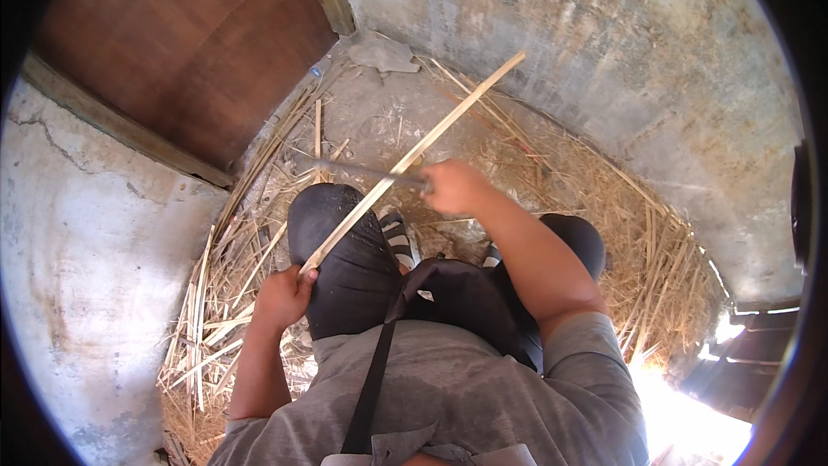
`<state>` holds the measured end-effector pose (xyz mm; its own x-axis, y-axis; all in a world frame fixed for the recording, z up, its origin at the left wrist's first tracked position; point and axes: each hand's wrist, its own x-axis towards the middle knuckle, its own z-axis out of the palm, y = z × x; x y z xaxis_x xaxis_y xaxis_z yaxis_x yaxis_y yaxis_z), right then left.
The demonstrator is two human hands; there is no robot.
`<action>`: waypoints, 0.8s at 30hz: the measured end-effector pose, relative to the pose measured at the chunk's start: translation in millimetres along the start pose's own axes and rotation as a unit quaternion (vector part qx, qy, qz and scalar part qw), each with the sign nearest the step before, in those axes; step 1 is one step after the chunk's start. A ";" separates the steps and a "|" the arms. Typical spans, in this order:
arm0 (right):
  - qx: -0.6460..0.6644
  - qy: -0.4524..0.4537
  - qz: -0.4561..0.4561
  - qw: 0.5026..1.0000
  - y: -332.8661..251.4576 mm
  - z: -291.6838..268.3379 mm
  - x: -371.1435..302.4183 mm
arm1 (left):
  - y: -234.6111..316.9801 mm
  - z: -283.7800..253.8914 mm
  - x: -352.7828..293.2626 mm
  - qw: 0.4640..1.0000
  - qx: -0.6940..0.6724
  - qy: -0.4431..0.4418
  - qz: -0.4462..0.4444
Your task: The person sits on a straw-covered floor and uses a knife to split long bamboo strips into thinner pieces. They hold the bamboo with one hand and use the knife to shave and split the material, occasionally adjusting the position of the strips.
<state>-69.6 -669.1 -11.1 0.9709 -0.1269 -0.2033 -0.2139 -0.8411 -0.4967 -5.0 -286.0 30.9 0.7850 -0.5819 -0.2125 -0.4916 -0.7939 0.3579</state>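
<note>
A long pale strip of split bamboo (448, 120) slants from beside my left knee up to the far right. Its near end is gripped in my left hand (285, 297), fingers closed round it with the thumb on top. My right hand (452, 186) is closed on the handle of a knife (355, 169), whose long dark blade points left. The blade crosses the strip around its middle; whether it touches is unclear, as it is slightly blurred. My dark-trousered knees lie on both sides, with striped sandals (398, 240) between them.
Bamboo strips and shavings (211, 336) heap along the left wall, and more shavings (642, 233) pile on the right. Weathered walls (604, 43) close in on both sides. A brown door panel (190, 43) stands at the far left, a flat stone (384, 53) in the corner.
</note>
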 end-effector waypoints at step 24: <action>-0.005 -0.027 -0.044 0.999 -14.1 -2.1 -3.1 | -3.5 1.7 -0.9 1.000 0.001 0.009 0.012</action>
<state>-69.4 -657.9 -1.7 0.9786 -0.0249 -0.2043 -0.1275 -0.8526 -0.5068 -4.6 -283.0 28.3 0.7790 -0.5981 -0.1881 -0.5113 -0.7797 0.3614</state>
